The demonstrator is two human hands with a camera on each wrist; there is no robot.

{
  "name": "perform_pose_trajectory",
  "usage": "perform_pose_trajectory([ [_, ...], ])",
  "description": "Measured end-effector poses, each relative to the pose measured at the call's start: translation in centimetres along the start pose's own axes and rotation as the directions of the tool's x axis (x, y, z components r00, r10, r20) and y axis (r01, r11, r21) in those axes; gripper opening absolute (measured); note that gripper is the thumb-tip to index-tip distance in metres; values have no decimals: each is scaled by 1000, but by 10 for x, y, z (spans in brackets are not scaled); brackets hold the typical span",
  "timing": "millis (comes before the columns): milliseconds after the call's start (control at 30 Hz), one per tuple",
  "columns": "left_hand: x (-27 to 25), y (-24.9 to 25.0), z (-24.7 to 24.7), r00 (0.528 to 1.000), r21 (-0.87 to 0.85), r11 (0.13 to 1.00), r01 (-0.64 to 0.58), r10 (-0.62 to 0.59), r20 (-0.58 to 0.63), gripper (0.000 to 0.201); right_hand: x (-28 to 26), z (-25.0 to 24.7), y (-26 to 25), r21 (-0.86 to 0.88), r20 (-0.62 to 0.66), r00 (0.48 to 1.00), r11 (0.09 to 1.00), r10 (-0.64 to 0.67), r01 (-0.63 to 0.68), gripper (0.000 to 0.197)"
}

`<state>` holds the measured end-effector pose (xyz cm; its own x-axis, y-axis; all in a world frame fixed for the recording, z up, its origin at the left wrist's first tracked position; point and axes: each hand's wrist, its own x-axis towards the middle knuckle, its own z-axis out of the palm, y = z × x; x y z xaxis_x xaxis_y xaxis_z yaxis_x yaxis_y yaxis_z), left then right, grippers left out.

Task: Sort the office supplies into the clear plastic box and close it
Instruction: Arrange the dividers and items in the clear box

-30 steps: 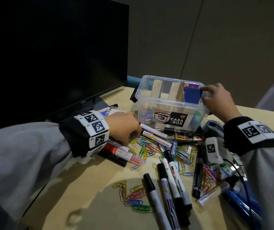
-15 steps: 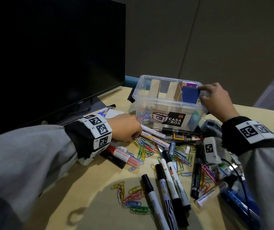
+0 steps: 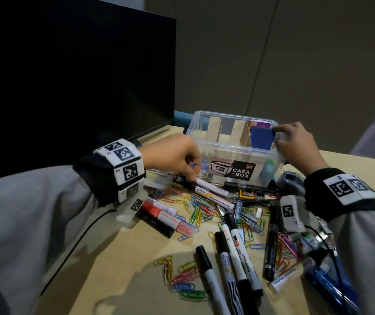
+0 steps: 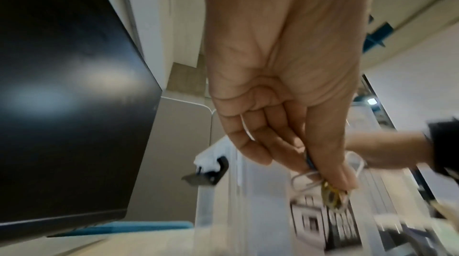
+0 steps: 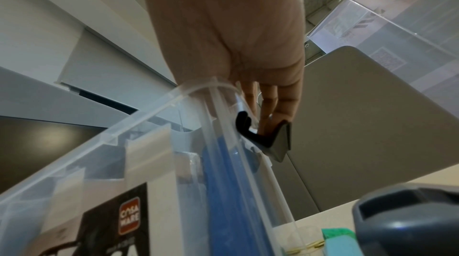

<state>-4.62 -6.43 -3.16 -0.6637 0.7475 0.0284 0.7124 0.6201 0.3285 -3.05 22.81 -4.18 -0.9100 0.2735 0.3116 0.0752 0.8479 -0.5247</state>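
The clear plastic box with a CASA BOX label stands open at the back of the desk. Cardboard dividers split it, and a blue pad stands in its right compartment. My right hand grips the box's right end: thumb over the rim, fingers outside by the black latch. My left hand hovers at the box's front left corner. Its curled fingers pinch a few paper clips, white, yellow and blue.
A dark monitor fills the left. Loose coloured paper clips, whiteboard markers, a red marker and a black marker litter the desk. A grey device and blue pens lie at the right.
My left hand rose from the pile on the desk to the box's front left corner, carrying paper clips. My right hand stayed on the box's right end.
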Motion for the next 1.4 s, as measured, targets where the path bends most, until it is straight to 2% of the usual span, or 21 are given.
perform_pose_trajectory([
  [67,1,4,-14,996,-110,994,-15,5,-85,12,0,0,0,1,1,1000,1000,0,0,33],
  [167,8,7,-33,968,-259,966,-11,-55,-245,11,0,0,1,0,5,1000,1000,-3,3,34],
  [267,21,9,-42,901,-339,941,3,-149,-408,10,1,0,1,-7,2,1000,1000,-5,5,34],
  [333,33,11,-42,854,-369,929,27,-213,-474,9,1,1,1,-7,1,1000,1000,-7,7,34],
  [433,51,12,-36,814,-355,928,110,-289,-503,9,1,1,2,-5,-1,1000,1000,-10,9,34],
  [533,66,11,-27,793,-270,939,213,-328,-513,9,0,0,2,0,-6,1000,1000,-8,8,34],
  [667,71,10,-18,804,-124,930,345,-361,-472,14,0,1,2,3,-9,1000,1000,-5,5,34],
  [800,65,7,-14,829,-75,944,323,-320,-459,41,-1,0,1,5,-5,1000,1000,-2,2,35],
  [867,56,9,-13,827,-43,966,254,-240,-508,34,-1,-1,1,0,-15,1000,1000,-7,7,35],
  [933,44,15,-12,820,-5,993,114,-97,-563,17,-2,-1,0,5,-20,1000,1000,-9,9,34],
  [967,38,18,-11,832,26,999,31,-11,-554,14,-2,-1,0,10,-16,1000,1000,-5,5,34],
  [1000,31,21,-11,864,66,997,-46,73,-497,14,-2,-1,0,17,-9,1000,1000,1,-1,34],
  [1067,19,24,-8,938,138,974,-177,210,-276,15,-2,0,1,24,2,1000,1000,11,-11,34],
  [1100,14,23,-6,951,165,959,-230,258,-173,15,-2,0,1,20,0,1000,1000,10,-10,33],
  [1167,4,19,2,946,190,933,-305,320,-56,13,-2,0,1,-1,-11,1000,1000,-1,1,33],
  [1267,-7,9,17,940,227,913,-338,336,48,9,-2,-1,0,-13,-12,1000,1000,-2,2,33],
  [1300,-9,6,22,941,254,906,-337,323,98,11,-2,-1,0,-16,-10,1000,1000,-3,2,34],
  [1400,-13,0,37,929,324,881,-346,272,253,35,-2,-1,0,-12,-1,1000,1000,-2,2,34],
])
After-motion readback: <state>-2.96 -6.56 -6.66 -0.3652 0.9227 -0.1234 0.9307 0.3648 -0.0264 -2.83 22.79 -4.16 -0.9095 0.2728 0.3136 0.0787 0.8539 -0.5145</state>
